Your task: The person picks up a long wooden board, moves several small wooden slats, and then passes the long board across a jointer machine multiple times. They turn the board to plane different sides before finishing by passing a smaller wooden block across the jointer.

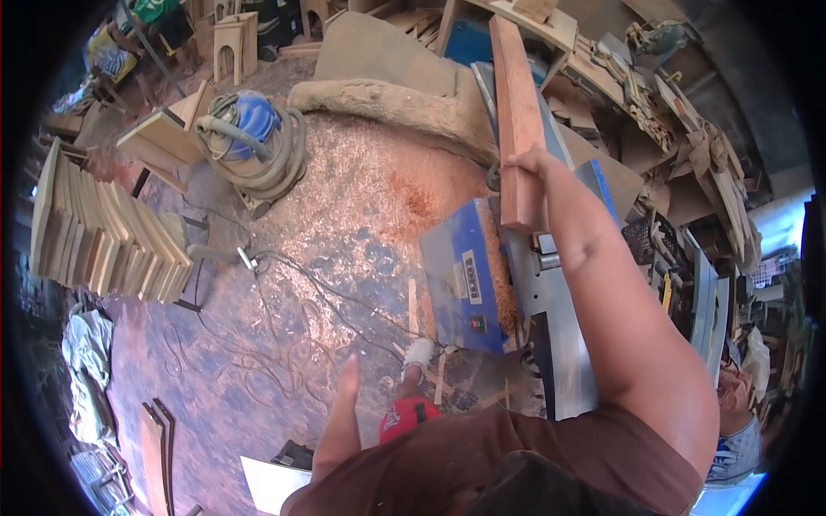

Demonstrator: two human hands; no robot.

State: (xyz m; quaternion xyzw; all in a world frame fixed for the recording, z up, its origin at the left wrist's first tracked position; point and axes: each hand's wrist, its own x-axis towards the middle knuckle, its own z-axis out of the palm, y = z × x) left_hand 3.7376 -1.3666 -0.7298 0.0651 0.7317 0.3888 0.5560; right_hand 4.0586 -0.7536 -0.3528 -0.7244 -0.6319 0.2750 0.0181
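My right hand point(531, 162) is closed around the near part of a long reddish wooden beam point(514, 95). The beam lies lengthwise along the metal bed point(564, 365) of a blue woodworking machine point(469, 279), which looks like a jointer. Its far end points away from me. A red and green switch point(478, 323) sits on the machine's side, and shavings cover a ledge beside the bed. Low at my left side, my left hand point(348, 377) hangs over the floor, apart from any object. It is blurred, so its fingers are not clear.
Wood shavings and loose cables point(318, 292) lie across the floor. A blue shop vacuum point(249, 129) with a coiled hose stands ahead left, near a stack of boards point(107, 232). A rough log point(387, 107) lies beyond the machine. Wood scraps point(637, 95) crowd the right; people stand far left.
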